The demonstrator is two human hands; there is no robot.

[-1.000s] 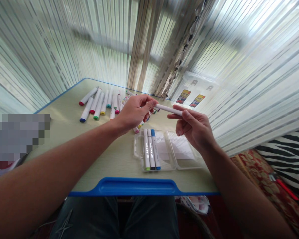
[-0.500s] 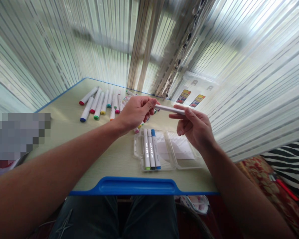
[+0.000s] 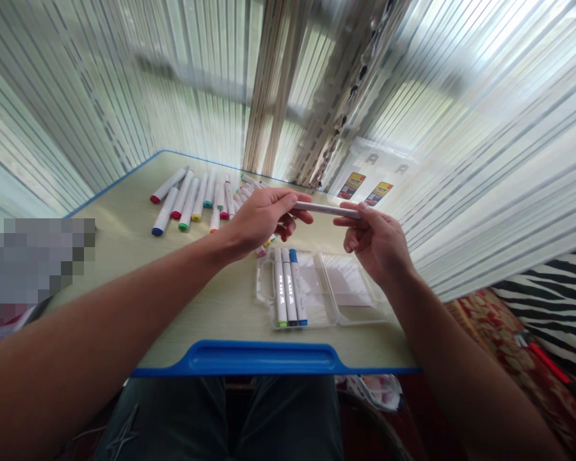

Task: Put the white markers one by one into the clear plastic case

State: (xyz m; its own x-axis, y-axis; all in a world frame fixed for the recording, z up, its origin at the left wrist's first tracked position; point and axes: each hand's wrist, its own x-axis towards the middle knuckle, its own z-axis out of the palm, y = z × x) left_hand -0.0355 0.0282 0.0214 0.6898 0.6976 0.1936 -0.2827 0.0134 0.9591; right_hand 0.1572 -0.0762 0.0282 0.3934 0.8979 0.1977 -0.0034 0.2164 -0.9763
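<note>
Between my two hands a white marker [image 3: 327,209] is held level above the table. My left hand [image 3: 273,214] pinches its left end between thumb and fingers. At the other end, my right hand [image 3: 377,234] grips it with thumb and forefinger; both tips are covered by the fingers. Below lies an open clear plastic case [image 3: 335,316]. Three markers stand side by side in its left half: one with a lime end [image 3: 281,288], one with a black end [image 3: 290,291], and a blue-capped one [image 3: 298,288].
Several loose markers with coloured ends [image 3: 187,202] lie on the table's far left, some partly behind my left hand. A clear box with two labels [image 3: 365,166] stands at the back right by the string curtain [image 3: 196,83]. A blue tray edge [image 3: 266,358] borders the front.
My right hand has shifted slightly along the marker toward its right end, so more of the barrel shows. My left hand's fingers have moved around the left end.
</note>
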